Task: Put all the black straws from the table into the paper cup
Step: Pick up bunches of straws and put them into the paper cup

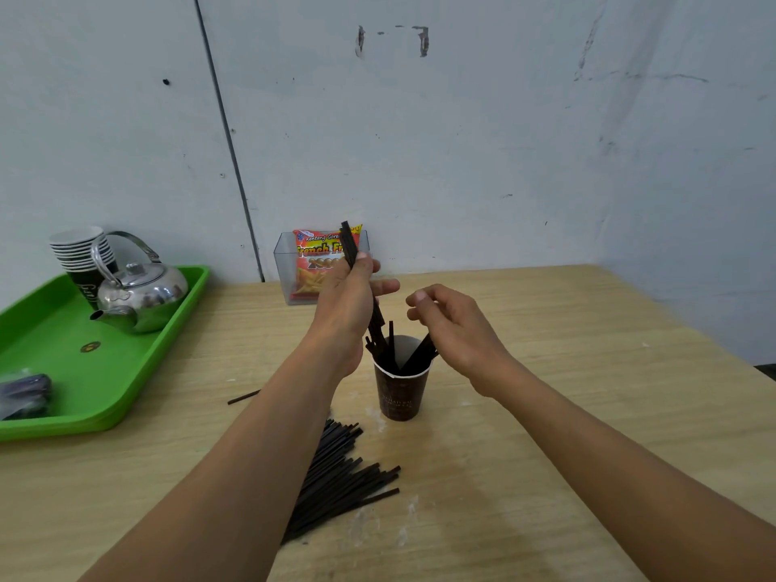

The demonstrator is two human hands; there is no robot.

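From the head view, the left hand [348,304] grips a bunch of black straws [349,245] above the paper cup [401,392], their lower ends dipping into it. Other straws in the cup [391,342] lean against its rim. The right hand [453,329] hovers just right of the cup, fingers loosely curled, holding nothing. A pile of straws [340,476] lies on the desk [546,413] near the cup; a single straw [243,396] lies left of it.

We face a pale, scuffed far wall [462,140], meeting a side wall [697,195] at right. A thin dark line [229,136] runs down it at left. The light wooden worktop [567,413] fills the corner.
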